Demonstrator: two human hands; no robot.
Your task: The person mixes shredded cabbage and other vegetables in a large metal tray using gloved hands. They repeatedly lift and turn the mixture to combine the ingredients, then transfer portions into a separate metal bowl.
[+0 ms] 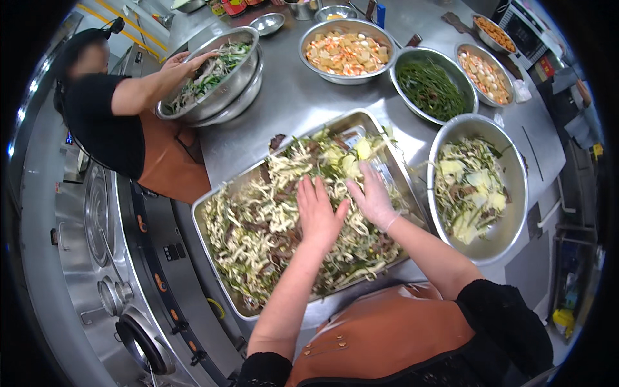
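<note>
Before me is a steel tray point(360, 112) with a mix of pale strips, dark strips, greens and sprouts. My left hand point(317, 209) is bare and lies palm down over the mix near its middle, fingers slightly spread. My right hand point(374, 196), in a clear disposable glove, rests on the mix to its right, with the thumb apart. Neither hand grips anything that I can see. Pale yellow slices point(362, 148) lie just beyond my right fingertips. At the tray's far right corner, part of the bottom shows.
Right of the tray stands a steel bowl point(521, 213) holding similar mix. Beyond are bowls of green strands point(428, 89) and of tofu-like pieces with orange-white chunks point(346, 53). A co-worker point(109, 126) at left reaches into a tilted bowl of greens point(237, 67). Cooking equipment point(159, 271) lies left.
</note>
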